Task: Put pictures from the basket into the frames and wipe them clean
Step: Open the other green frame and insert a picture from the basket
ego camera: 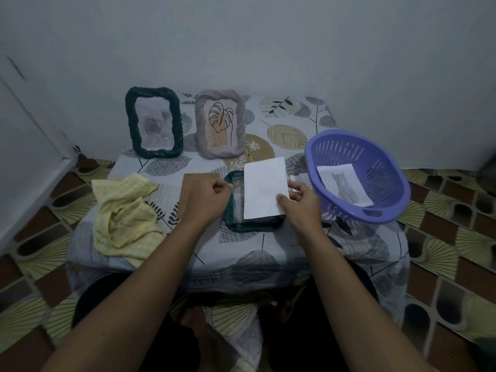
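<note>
A low table draped in a leaf-print cloth is set against a pale wall, over a patterned tile floor. At the table's centre, a white sheet is pinched at its lower right corner by the right hand, thumb on top and fingers curled beneath; the sheet is shown blank side up. The left hand is closed at the left edge of a teal frame, which lies flat under the sheet; what exactly is gripped there cannot be told. At 3 o'clock from the hands, a purple basket is tilted toward the viewer, and a cat picture is held inside it. At 9 o'clock, a crumpled yellow cloth is laid on the table. At 11 o'clock a dark frame with a rose picture is stood upright, and at 12 o'clock a mauve frame with a leaf drawing.
</note>
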`<action>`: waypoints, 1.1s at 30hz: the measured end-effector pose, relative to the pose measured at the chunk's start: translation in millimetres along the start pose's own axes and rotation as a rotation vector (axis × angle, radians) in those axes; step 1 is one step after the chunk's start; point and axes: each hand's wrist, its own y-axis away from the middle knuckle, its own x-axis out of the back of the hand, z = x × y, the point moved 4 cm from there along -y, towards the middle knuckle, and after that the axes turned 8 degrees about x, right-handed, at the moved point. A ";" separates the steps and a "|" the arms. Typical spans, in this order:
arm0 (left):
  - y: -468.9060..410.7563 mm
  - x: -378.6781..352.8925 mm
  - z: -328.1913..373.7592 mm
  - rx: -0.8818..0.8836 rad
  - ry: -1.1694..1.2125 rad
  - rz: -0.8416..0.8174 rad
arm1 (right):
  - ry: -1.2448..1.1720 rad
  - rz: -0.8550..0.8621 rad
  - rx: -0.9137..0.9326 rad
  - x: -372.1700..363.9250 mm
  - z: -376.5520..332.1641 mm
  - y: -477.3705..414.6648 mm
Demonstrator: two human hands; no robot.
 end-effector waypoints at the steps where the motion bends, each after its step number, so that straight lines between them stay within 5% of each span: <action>1: -0.5 -5.8 -0.6 0.065 0.073 -0.082 | -0.005 -0.005 -0.002 -0.2 -0.7 0.4; 5: -0.3 -25.5 3.4 0.248 0.364 -0.251 | 0.024 -0.038 0.012 -0.7 -5.0 0.8; 15: -19.6 -44.5 19.6 0.210 0.432 -0.102 | 0.736 0.064 0.445 30.0 -59.0 0.2; 19: -22.0 -62.1 30.0 0.209 0.399 -0.109 | 0.999 -0.043 0.275 53.3 -57.4 -11.3; 23: -27.2 -87.1 35.5 0.246 0.342 -0.094 | 0.935 -0.170 0.173 71.3 -46.5 -17.1; 33: -17.3 -147.6 54.7 0.244 0.239 -0.217 | 0.855 -0.139 0.281 82.0 -49.4 -30.3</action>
